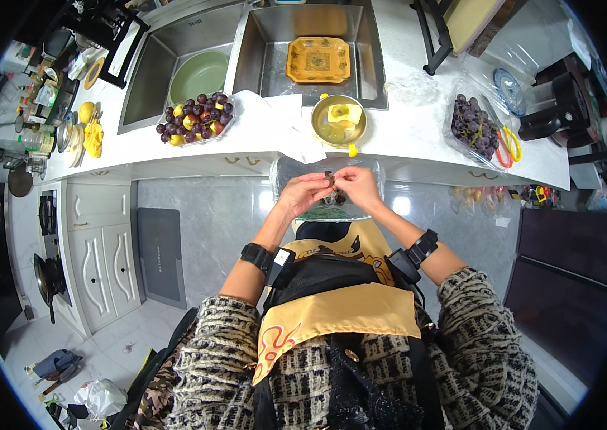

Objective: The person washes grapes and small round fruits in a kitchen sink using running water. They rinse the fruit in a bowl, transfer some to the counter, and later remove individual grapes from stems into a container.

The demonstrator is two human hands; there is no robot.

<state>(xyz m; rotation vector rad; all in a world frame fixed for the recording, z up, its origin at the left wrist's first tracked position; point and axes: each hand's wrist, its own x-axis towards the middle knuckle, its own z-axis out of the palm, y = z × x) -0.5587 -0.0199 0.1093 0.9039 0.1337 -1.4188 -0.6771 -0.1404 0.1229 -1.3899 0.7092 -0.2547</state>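
Observation:
My left hand [303,193] and my right hand [360,188] meet in front of the counter edge, fingertips pinched together on a small dark grape [330,178], mostly covered by the fingers. Beneath them is a bin lined with a clear plastic bag [366,172], with dark scraps visible inside. Just beyond my hands, a small metal bowl with yellow handles [315,118] stands at the counter's edge. It holds pale green peeled-looking pieces and something yellow. To the left sits a clear tray of dark grapes and yellow fruit [196,120].
Another clear container of dark grapes [472,129] is at the right, beside scissors with red and yellow handles [510,147]. White paper [268,118] lies by the bowl. In the double sink are a green basin [201,77] and an orange tray [318,60].

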